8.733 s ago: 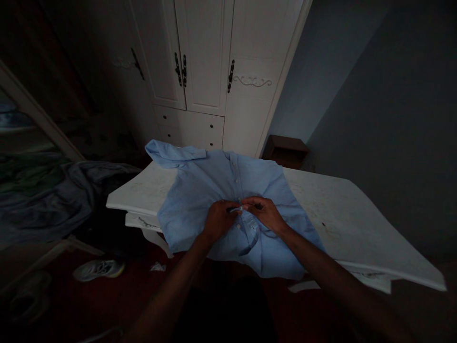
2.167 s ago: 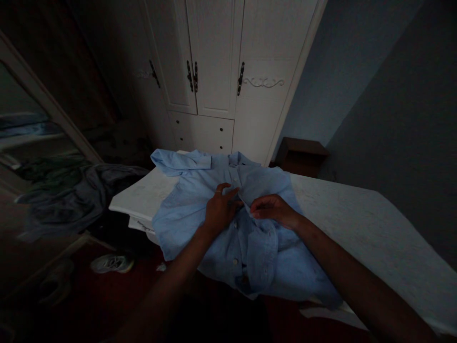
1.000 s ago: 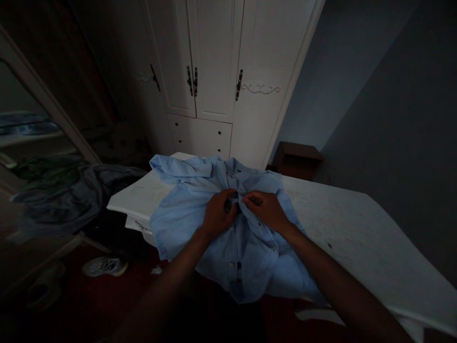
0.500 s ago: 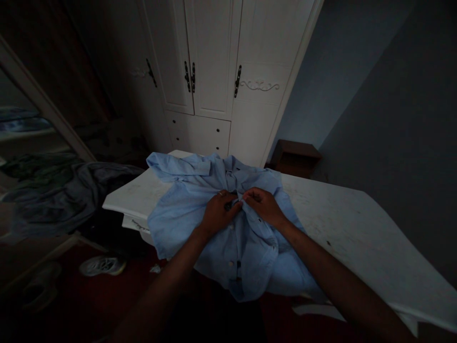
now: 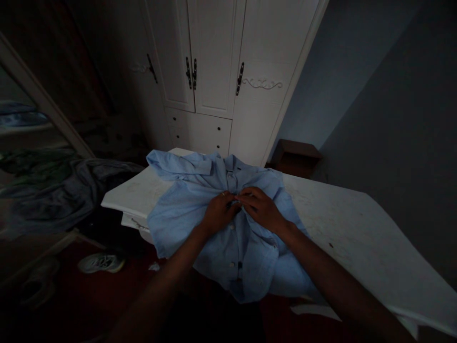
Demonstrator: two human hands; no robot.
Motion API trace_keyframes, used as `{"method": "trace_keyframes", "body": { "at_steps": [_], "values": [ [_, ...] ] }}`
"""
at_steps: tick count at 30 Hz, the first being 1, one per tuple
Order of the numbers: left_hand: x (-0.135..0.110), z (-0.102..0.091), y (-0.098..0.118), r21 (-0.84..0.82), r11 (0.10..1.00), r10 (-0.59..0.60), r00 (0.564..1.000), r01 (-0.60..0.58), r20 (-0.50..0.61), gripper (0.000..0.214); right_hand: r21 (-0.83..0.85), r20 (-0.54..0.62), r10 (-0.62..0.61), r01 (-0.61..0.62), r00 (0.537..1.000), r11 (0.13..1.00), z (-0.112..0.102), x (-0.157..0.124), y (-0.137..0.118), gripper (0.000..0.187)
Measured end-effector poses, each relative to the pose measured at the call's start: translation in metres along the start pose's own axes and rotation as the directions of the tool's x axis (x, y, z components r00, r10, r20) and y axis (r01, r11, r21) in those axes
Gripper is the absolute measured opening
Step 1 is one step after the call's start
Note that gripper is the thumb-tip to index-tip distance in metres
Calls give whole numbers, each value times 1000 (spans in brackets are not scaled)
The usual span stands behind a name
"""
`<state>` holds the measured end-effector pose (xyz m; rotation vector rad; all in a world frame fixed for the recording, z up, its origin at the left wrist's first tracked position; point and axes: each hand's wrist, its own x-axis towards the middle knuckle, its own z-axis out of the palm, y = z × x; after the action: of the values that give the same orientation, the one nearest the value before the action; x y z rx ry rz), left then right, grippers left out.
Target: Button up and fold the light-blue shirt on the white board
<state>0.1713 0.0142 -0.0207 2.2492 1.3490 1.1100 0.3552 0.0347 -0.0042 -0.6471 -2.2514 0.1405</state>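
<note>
A light blue button-up shirt (image 5: 185, 209) lies spread on a white table (image 5: 357, 238), with its collar at the far side and its lower hem hanging over the near edge. My left hand (image 5: 218, 214) and my right hand (image 5: 260, 207) meet over the shirt's front placket, just below the collar. Both hands pinch the fabric edges together with their fingertips touching. A ring shows on a finger of my left hand. A sleeve (image 5: 171, 164) stretches out to the far left corner of the table.
A white wardrobe (image 5: 228, 71) with dark handles and drawers stands behind the table. A small brown stand (image 5: 294, 157) sits to its right. Dark clothes (image 5: 67, 190) are piled at the left, and a white shoe (image 5: 102, 263) lies on the red floor.
Both hands have crept up the placket towards the collar, from mid-chest earlier to just under the neck now. In the last half second they closed more tightly together.
</note>
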Motion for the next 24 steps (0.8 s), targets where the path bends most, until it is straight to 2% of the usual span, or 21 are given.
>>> {"method": "trace_keyframes", "body": {
  "at_steps": [5, 12, 24],
  "values": [
    [0, -1, 1, -35, 999, 14, 999, -13, 43, 18, -33, -3, -16, 16, 1000, 999, -4, -2, 10, 22],
    [1, 0, 1, -92, 996, 4, 998, 2, 57, 17, -5, 5, 56, -56, 998, 998, -6, 0, 9, 19],
    [4, -1, 0, -113, 993, -38, 999, 39, 11, 10, 267, -33, 264, -246, 964, 932, 4, 2, 4, 17]
  ]
}}
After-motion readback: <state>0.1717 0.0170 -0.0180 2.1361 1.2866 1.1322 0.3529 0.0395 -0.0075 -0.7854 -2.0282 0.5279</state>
